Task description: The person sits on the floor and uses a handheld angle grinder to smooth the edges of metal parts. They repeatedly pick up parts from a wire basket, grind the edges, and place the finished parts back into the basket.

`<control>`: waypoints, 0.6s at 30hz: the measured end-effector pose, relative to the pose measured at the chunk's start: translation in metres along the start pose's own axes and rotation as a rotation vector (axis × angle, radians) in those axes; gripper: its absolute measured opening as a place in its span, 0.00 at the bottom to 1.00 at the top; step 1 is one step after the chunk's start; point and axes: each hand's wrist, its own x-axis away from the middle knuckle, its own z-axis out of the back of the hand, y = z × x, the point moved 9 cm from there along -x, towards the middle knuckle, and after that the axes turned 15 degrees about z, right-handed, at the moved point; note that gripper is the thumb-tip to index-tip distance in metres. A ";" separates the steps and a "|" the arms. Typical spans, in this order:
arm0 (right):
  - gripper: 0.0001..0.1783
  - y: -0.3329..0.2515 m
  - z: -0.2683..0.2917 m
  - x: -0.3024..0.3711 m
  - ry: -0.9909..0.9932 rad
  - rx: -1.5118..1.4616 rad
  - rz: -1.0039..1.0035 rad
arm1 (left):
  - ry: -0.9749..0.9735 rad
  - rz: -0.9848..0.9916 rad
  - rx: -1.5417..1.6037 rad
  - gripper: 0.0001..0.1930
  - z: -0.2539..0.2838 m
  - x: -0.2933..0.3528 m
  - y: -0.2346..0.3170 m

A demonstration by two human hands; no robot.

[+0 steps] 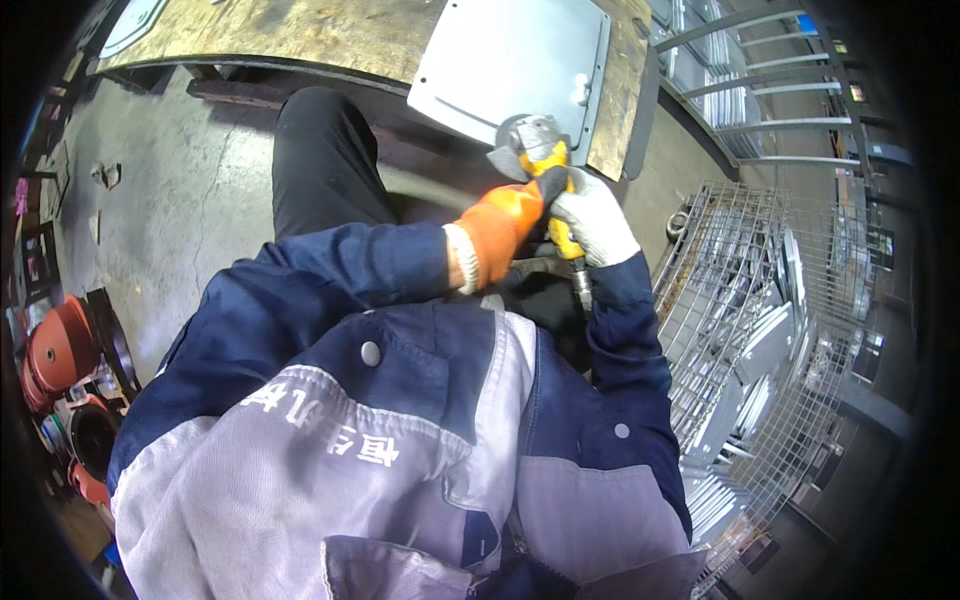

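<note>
A yellow angle grinder (562, 238) with a grey disc at its head is held between my two gloved hands, over the near edge of the bench. My left hand (497, 228), in an orange glove with a dark fingertip area, closes on the tool's body near its head. Around the body from the right wraps my right hand (597, 218), in a whitish glove. A metal fitting comes out of the tool's lower end by my right sleeve. Just beyond the disc lies a pale grey metal panel (505, 60) with small holes near its edges. Whether the disc touches the panel I cannot tell.
The panel rests on a worn wooden bench (330, 40). Another pale plate (130, 25) lies at its far left end. To my right stands a wire mesh cage (700, 240) filled with metal plates, with a metal rack (755, 95) beyond. Reddish-orange containers (62, 345) stand at left.
</note>
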 end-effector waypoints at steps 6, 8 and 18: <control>0.15 0.017 0.080 0.040 0.332 0.032 -0.011 | -0.063 -0.377 -0.781 0.24 -0.056 -0.046 0.007; 0.16 0.022 0.080 0.052 0.349 -0.029 -0.012 | 0.007 -0.366 -0.952 0.25 -0.060 -0.045 0.001; 0.17 0.020 -0.034 0.030 0.158 0.441 0.305 | 0.049 0.018 -0.102 0.25 0.038 0.021 -0.023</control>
